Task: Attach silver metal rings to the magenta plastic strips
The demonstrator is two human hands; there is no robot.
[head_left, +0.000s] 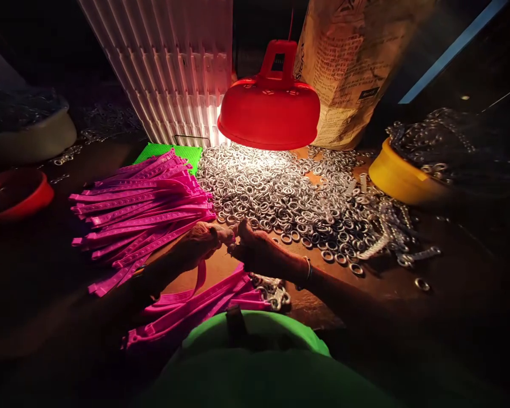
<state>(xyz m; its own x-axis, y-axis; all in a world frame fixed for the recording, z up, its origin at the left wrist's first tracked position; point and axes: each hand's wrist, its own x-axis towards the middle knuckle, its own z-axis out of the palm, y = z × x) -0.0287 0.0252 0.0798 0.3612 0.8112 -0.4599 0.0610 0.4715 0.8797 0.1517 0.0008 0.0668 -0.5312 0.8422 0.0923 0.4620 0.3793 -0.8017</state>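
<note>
Left hand [204, 238], grip pinching a pink strap [201, 274], right hand [255, 247] just beside, its hold unclear

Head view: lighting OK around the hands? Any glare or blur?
Head view: glare peaks on metal rings just under the red lamp; head view: left hand and right hand are dim, fingertip detail hard to read; head view: edges sink to near black, yellow tub blurs rightward.

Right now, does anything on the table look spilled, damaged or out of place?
One silver ring lies apart on the brown table, at the near right of the heap of rings, so it looks stray. I see no clear damage, but the edges are dark.
</note>
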